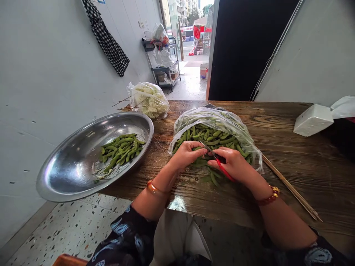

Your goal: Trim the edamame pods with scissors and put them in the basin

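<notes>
In my right hand (231,164) is a pair of scissors (222,168) with red handles, its blades pointing up and left toward my left hand. My left hand (190,153) pinches a green edamame pod (196,148), mostly hidden by the fingers, close to the blades. Both hands are over the near edge of an open clear plastic bag (244,136) full of edamame pods (212,135). A few loose pods (213,177) lie on the wood just below my hands. To the left, a big steel bowl (72,159) holds a smaller pile of pods (122,149).
Behind the bowl sits a plastic bag of pale cauliflower-like pieces (149,98), with thin sticks beside it. Bamboo skewers (291,188) lie on the wooden table (277,129) at right, below a white tissue pack (313,120). A cart (165,68) stands by the doorway.
</notes>
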`<action>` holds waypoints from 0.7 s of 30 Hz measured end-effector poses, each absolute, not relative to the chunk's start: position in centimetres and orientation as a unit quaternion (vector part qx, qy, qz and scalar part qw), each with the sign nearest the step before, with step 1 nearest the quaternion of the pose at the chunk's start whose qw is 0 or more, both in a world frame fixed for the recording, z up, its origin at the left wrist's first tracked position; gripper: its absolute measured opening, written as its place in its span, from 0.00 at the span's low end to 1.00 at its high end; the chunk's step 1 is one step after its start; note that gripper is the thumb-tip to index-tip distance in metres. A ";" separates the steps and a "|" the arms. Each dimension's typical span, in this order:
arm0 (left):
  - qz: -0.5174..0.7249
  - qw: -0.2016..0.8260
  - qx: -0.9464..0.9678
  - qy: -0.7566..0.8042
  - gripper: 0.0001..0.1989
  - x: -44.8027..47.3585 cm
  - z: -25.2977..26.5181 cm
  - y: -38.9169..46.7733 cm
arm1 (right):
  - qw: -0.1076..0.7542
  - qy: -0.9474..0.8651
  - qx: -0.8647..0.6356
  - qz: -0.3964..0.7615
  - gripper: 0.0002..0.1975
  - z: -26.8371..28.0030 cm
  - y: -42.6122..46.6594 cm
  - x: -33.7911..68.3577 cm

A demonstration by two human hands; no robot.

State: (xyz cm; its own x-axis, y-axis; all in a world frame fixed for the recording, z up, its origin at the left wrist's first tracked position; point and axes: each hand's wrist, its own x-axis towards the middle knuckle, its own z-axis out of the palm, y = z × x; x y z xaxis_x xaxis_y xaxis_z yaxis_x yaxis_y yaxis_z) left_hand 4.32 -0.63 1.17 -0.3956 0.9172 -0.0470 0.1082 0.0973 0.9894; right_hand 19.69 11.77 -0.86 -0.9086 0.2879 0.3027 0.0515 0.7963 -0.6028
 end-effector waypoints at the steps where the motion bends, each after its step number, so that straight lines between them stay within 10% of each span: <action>1: 0.551 0.379 0.386 0.636 0.16 4.2 1.1 -0.6 | 0.195 -0.923 -0.095 0.317 0.11 -0.8 11.8 19.7; 21: 0.753 0.400 0.224 0.472 0.17 4.3 0.3 0.1 | 0.248 -0.889 -0.144 0.358 0.19 -0.9 11.6 19.6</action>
